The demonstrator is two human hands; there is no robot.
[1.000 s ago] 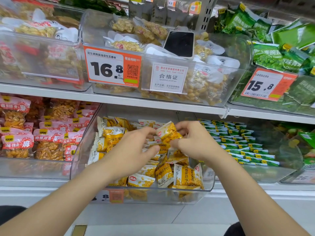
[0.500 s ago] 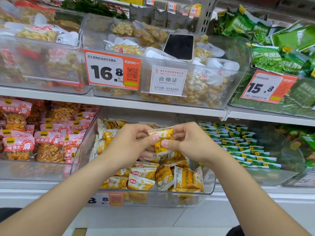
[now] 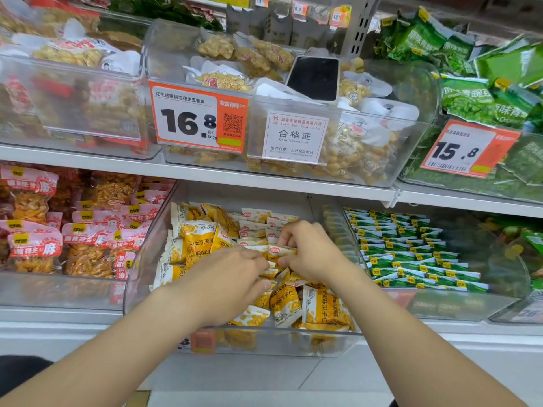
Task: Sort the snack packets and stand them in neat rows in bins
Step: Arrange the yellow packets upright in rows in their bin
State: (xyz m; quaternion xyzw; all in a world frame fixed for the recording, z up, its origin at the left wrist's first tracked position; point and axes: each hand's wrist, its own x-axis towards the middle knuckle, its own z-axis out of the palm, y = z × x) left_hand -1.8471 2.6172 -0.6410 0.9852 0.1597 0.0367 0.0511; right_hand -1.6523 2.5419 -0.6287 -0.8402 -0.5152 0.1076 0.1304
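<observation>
- I am pinching one yellow packet (image 3: 282, 250) at both ends: left hand (image 3: 232, 280) on its left, right hand (image 3: 314, 254) on its right.
- It is sitting low over the middle of the clear bin (image 3: 293, 345), its long edge running across between my hands.
- The standing row (image 3: 255, 225) is waiting just behind it, so I judge the move is going away from me.

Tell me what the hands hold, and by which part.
Left hand and right hand pinch one yellow snack packet, one at each end of its top edge.
</observation>
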